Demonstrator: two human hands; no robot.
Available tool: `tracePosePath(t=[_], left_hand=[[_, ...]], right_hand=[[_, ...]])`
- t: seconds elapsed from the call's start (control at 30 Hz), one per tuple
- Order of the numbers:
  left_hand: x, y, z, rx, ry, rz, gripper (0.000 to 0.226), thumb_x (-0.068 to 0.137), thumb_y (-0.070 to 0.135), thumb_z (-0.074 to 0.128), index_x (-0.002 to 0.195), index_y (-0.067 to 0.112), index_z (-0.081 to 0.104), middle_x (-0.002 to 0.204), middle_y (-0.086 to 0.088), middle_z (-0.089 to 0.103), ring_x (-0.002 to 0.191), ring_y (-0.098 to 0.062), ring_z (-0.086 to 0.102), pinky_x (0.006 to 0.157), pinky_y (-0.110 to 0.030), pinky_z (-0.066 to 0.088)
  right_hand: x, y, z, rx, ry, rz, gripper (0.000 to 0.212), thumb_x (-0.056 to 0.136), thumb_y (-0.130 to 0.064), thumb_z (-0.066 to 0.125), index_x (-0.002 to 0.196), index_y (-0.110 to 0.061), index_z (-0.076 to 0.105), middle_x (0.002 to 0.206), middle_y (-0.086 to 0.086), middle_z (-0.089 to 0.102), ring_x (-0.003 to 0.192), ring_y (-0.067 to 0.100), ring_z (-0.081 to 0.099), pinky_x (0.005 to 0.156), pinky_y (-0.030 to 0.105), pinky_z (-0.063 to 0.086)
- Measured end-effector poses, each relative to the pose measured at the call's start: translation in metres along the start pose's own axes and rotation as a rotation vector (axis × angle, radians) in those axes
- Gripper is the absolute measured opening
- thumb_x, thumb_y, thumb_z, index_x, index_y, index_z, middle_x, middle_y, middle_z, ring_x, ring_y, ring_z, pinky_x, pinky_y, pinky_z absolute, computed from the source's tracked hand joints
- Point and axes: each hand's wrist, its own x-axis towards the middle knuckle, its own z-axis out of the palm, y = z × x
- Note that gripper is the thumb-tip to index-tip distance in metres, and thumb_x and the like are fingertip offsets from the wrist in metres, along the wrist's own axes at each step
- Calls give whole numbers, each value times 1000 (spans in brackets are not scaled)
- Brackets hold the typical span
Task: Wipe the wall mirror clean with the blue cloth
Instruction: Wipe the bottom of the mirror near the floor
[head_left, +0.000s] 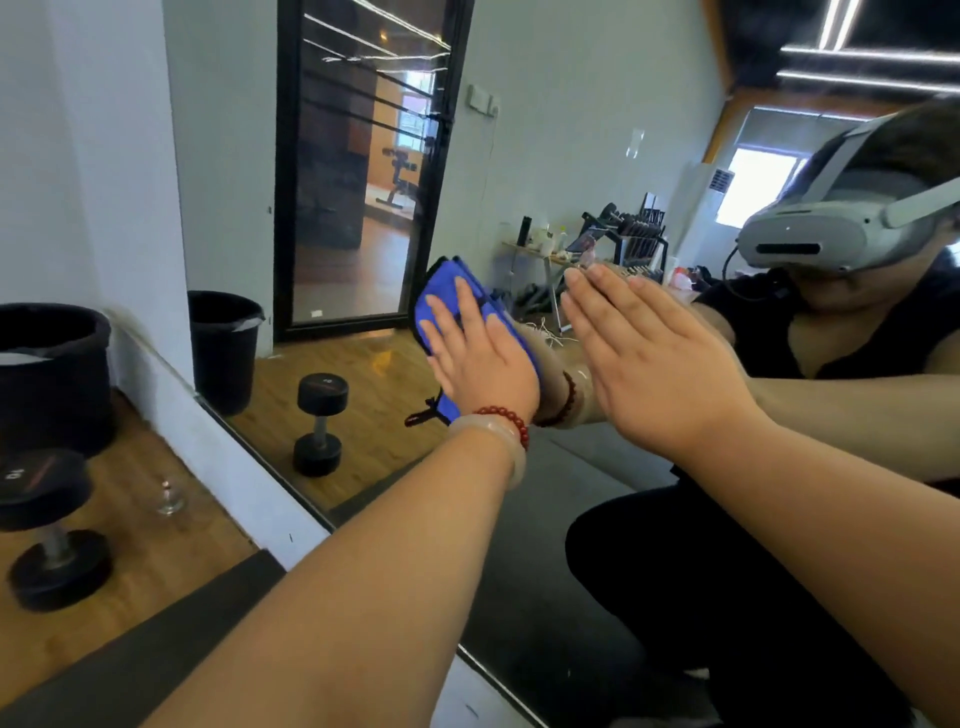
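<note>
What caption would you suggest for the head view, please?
Left hand presses the blue cloth flat against the wall mirror while the right hand rests open-palmed beside it.

- Single head-worn wide-angle view, facing forward and slightly down, close to the wall mirror (571, 156).
- Its headset (810, 244) appears reflected at upper right.

The white wall (78, 156) meets a wooden floor (156, 519). A black bin (52, 374) stands beside the wall, with a black dumbbell (52, 530) and a clear glass (170, 496) near it.
</note>
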Motion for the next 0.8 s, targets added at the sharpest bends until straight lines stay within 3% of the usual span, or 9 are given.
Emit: tracePosePath(t=[0.07, 0.2, 0.27, 0.33, 0.4, 0.47, 0.57, 0.67, 0.8], left_hand=[[6, -21, -2, -22, 9, -229, 51, 105, 33, 19, 154, 33, 5, 163, 0, -1, 149, -22, -1, 119, -41, 4], [26, -46, -10, -84, -37, -576, 51, 106, 32, 15, 154, 31, 0, 163, -4, -3, 149, -23, -2, 118, -39, -1], [41, -53, -17, -92, -89, -685, 51, 106, 30, 13, 155, 29, -2, 163, -4, -6, 149, -26, -4, 118, -42, -3], [57, -57, -21, -39, -99, -626, 50, 107, 23, 13, 156, 19, 4, 163, -4, -8, 149, -29, -6, 118, -43, -4], [76, -58, -21, 21, -57, -429, 49, 106, 20, 17, 155, 14, 13, 163, -1, -10, 148, -26, -10, 117, -41, -5], [91, -57, -21, 65, -70, -201, 56, 105, 23, 26, 155, 19, 2, 162, -1, -12, 148, -23, -11, 120, -42, -4], [113, -68, -22, 160, -38, -29, 67, 100, 32, 32, 154, 21, -5, 162, -3, -13, 148, -19, -12, 121, -38, -3], [126, -106, -21, 171, 10, -107, 57, 103, 30, 23, 156, 23, 4, 162, 1, -12, 148, -19, -13, 122, -42, -3], [130, -143, -30, -25, 0, -488, 49, 107, 16, 15, 155, 15, 5, 163, -4, -5, 149, -23, -5, 120, -39, -1]], right_hand=[[3, -3, -2, -19, -15, 1, 57, 91, -21, 35, 143, 1, 44, 151, 17, 38, 142, 32, 34, 118, 42, 16], [31, -31, 2, 12, -48, -95, 57, 87, -20, 31, 137, 2, 50, 145, 20, 47, 135, 34, 45, 114, 41, 18], [61, -51, 6, 30, -50, -127, 58, 90, -19, 31, 145, -1, 40, 153, 17, 36, 141, 31, 35, 118, 40, 15], [94, -65, 12, 86, -81, -174, 60, 98, -22, 30, 154, -6, 14, 163, 13, 8, 150, 26, 9, 120, 38, 3], [128, -71, 17, 95, -103, -173, 61, 103, -27, 24, 155, -10, -1, 163, 9, -10, 150, 22, -8, 119, 36, -7], [157, -81, 24, 142, -71, -135, 58, 104, -30, 20, 155, -11, -1, 163, 6, -11, 150, 21, -11, 118, 36, -9], [183, -98, 39, 167, -108, -151, 56, 105, -30, 17, 155, -12, 1, 163, 4, -9, 150, 21, -11, 120, 38, -7], [188, -106, 53, 67, -169, -187, 58, 104, -34, 18, 155, -12, 1, 163, 7, -8, 150, 25, -10, 121, 41, -7], [188, -105, 57, 1, -197, -219, 58, 103, -30, 16, 155, -11, -2, 163, 10, -10, 149, 28, -12, 120, 43, -9]])
